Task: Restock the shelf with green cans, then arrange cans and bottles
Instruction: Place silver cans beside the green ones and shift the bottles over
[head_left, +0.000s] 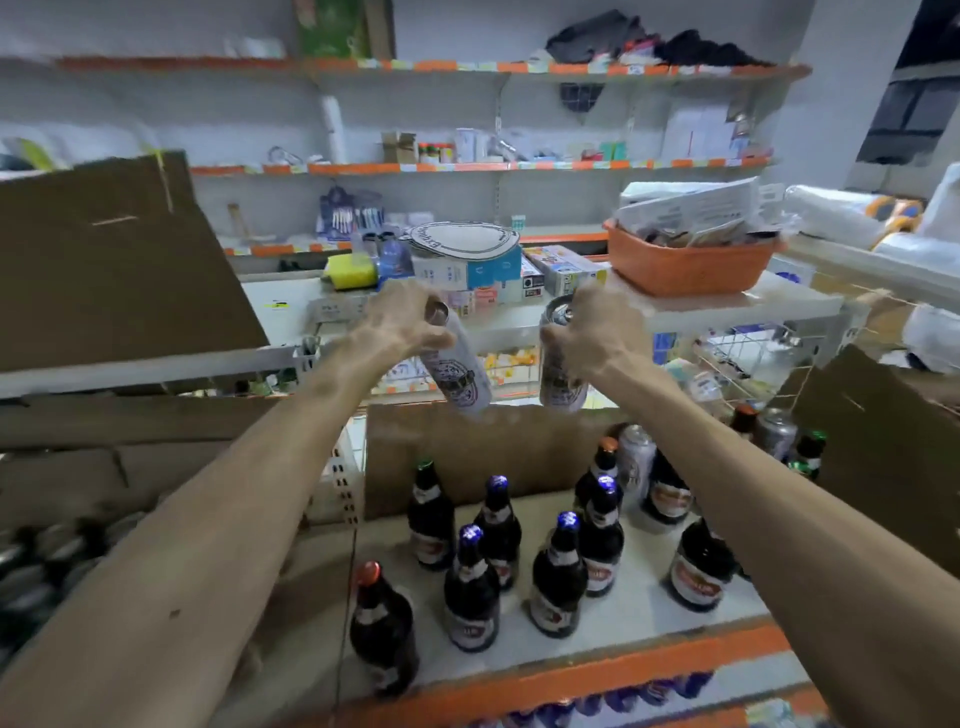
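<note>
Standing nearest me, dark bottles (470, 587) crowd the white shelf (644, 623) with its orange front edge. Above them, my left hand (400, 325) curls its fingers around a pale can (460, 364), tilted in the air. My right hand (597, 332) wraps a second can (561, 364), held more upright. Beyond sits an orange basket (685, 265) of papers.

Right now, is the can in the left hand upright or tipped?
Tipped. The can in the left hand slants, its top toward the left and its base toward the right.
</note>
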